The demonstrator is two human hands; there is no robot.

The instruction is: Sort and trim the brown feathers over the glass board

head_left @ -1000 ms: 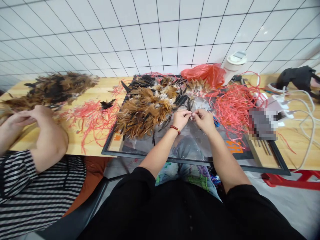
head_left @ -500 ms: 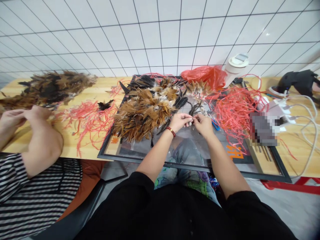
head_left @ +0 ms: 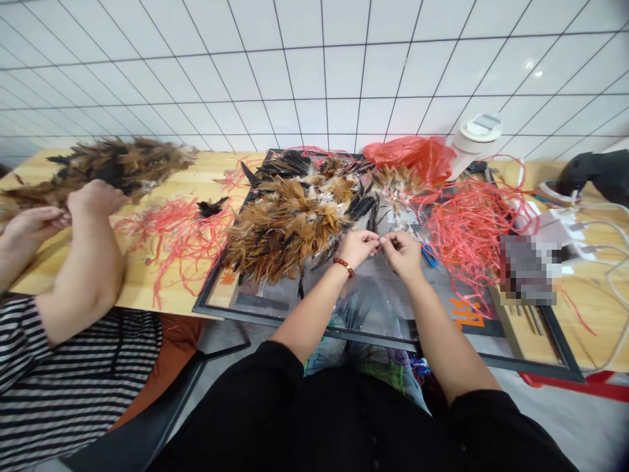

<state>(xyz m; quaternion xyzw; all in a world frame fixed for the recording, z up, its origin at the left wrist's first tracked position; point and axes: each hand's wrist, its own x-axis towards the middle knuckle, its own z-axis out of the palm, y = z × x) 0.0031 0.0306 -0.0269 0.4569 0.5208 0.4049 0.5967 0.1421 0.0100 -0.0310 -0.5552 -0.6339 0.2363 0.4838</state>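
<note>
My left hand, with a red bead bracelet at the wrist, is closed in a pinch. Dark feathers rise from its fingertips. Against it, my right hand is pinched too, its fingertips meeting the left ones; what lies between them is too small to make out. Left of my hands spreads a heap of brown feathers, black ones among them. A blue-handled tool lies just beyond my right hand, partly hidden. Both hands are over a glass-topped, black-framed panel.
Pink-red strings lie tangled at the right, near a red plastic bag and a white cup. White cables run along the far right. At left, a co-worker's hands are near another feather pile.
My hands stay pinched together, while the feathers at them now stand more upright. The view has shifted slightly. The co-worker's hands have moved apart, one rising toward the feather pile.
</note>
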